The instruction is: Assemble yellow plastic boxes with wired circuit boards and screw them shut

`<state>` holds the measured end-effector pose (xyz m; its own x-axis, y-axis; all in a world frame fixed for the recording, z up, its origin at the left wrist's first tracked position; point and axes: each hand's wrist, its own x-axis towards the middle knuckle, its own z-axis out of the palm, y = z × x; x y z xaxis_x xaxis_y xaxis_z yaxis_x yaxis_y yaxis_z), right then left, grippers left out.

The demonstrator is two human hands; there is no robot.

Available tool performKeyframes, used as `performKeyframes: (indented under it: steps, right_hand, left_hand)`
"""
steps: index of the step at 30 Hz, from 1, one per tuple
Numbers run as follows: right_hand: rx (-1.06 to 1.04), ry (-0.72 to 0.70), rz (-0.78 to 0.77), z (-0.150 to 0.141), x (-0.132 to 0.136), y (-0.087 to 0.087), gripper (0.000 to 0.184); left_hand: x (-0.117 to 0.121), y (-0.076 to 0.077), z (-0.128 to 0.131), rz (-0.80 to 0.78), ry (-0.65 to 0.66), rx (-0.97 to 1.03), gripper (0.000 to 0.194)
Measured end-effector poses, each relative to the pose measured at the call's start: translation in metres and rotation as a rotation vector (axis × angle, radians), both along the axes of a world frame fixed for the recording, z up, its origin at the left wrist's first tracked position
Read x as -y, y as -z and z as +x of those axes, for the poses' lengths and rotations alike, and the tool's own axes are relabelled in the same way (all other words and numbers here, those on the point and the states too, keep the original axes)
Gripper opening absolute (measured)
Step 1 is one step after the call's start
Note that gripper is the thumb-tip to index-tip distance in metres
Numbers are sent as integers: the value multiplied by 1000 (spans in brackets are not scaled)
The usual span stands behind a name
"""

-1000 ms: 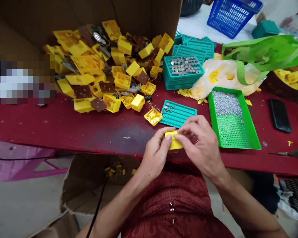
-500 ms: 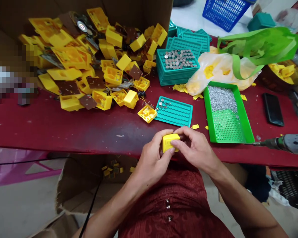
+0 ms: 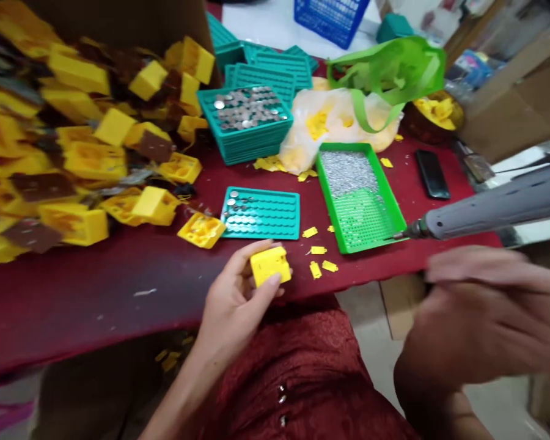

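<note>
**Yellow case in the left hand, power driver just beyond the right**

From my remote seat, the largest thing I see is the red-covered desk point(image 3: 119, 293). A heap of yellow housings point(image 3: 96, 160) fills its left side, with wires and brown pieces mixed in. Right of that stands a stack of teal trays point(image 3: 252, 143), the top one loaded with round metal discs.

The grey driver point(image 3: 486, 211) comes in from the right edge, its long axis nearly level, its tip pointing left over the near right corner of the green tray point(image 3: 391, 198). My right hand point(image 3: 490, 311) is by far the nearer one, on the near side of the driver's body. It is blurred, so I can't tell how wide its fingers are or whether they touch the tool.

A flatter teal tray point(image 3: 277, 214) lies beyond my left hand point(image 3: 231, 293), an open housing point(image 3: 202, 230) at its left end. That hand grips a yellow case point(image 3: 268, 266) between thumb and fingers near the desk's front edge. Smallest are the flat yellow tabs point(image 3: 318, 250), scattered between the case and the green tray.
</note>
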<state>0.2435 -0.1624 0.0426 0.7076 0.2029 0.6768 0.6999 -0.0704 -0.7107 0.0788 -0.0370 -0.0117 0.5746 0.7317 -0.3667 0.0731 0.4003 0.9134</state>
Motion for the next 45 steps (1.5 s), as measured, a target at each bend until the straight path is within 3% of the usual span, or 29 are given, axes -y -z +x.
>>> performKeyframes:
  steps: [1, 3, 5, 6, 8, 9, 11, 14, 19, 24, 29, 45]
  right_hand:
    - [57, 169, 131, 13, 7, -6, 13]
    - [118, 146, 23, 39, 13, -14, 36]
    - [-32, -135, -67, 59, 8, -19, 57]
    - [-121, -282, -76, 66, 3, -20, 57]
    - [-238, -472, -24, 72, -10, -19, 41]
    - [-254, -500, 9, 73, -16, -18, 32]
    - [-248, -506, 40, 72, -24, -14, 26]
    - [-262, -494, -9, 69, -32, -4, 36]
    - [-262, -347, -130, 65, -42, 10, 48]
    - [-232, -316, -2, 66, -52, 28, 39]
    - [-212, -437, 245, 72, -62, 47, 33]
    - [-271, -474, 305, 72, -64, 52, 31]
  left_hand:
    - [-1, 0, 2, -11, -11, -2, 54]
    - [-1, 0, 7, -27, -13, -7, 56]
    - [2, -2, 14, -39, -5, -17, 55]
    - [4, -4, 17, -47, -1, -24, 54]
    - [8, -8, 24, -60, 1, -29, 53]
    - [10, -10, 26, -66, -1, -29, 52]
    - [13, -12, 31, -67, -10, -34, 52]
    - [14, -11, 36, -57, -9, -50, 51]
    - [10, 1, 39, -67, 34, -37, 50]
    - [6, 0, 43, -103, 32, -36, 49]
    - [6, -11, 49, -105, 7, -98, 47]
    - [-1, -1, 51, -115, 0, -31, 44]
